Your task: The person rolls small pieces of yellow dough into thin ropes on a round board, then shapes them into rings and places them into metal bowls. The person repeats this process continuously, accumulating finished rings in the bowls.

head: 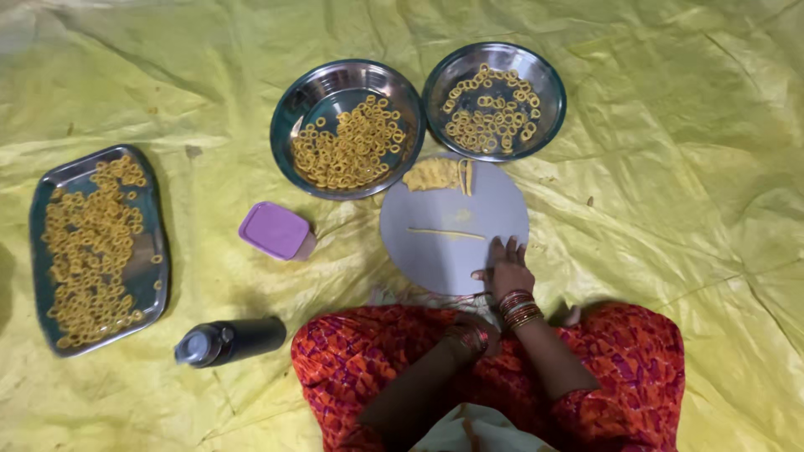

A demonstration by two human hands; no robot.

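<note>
Nearest the camera, the person's lap is covered in red and orange patterned cloth [502, 368], and both forearms cross it; the lower edge of the frame cuts off the elbows. The left hand [473, 335] lies low against the cloth with bangles at the wrist, and the right forearm hides most of it, so I cannot tell whether its fingers are curled or spread, or whether they hold anything. The right hand [505, 268] rests flat, fingers stretched out and slightly apart, on the near edge of a round grey board [435, 251], gripping nothing.

Just beyond those fingertips a thin yellow strip of dough [446, 233] lies across the middle of the board. At the board's far edge sits a lump of dough [438, 174], with a few short pieces beside it that are hard to make out.

To the left, a black bottle [230, 341] lies on its side on the yellow sheet [670, 209], and a small box with a purple lid [276, 231] sits further up. A rectangular steel tray [155, 289] at far left holds many dough rings.

Farthest away, two round steel bowls stand side by side, touching: the left bowl [335, 79] and the right bowl [548, 88], each partly filled with rings.
</note>
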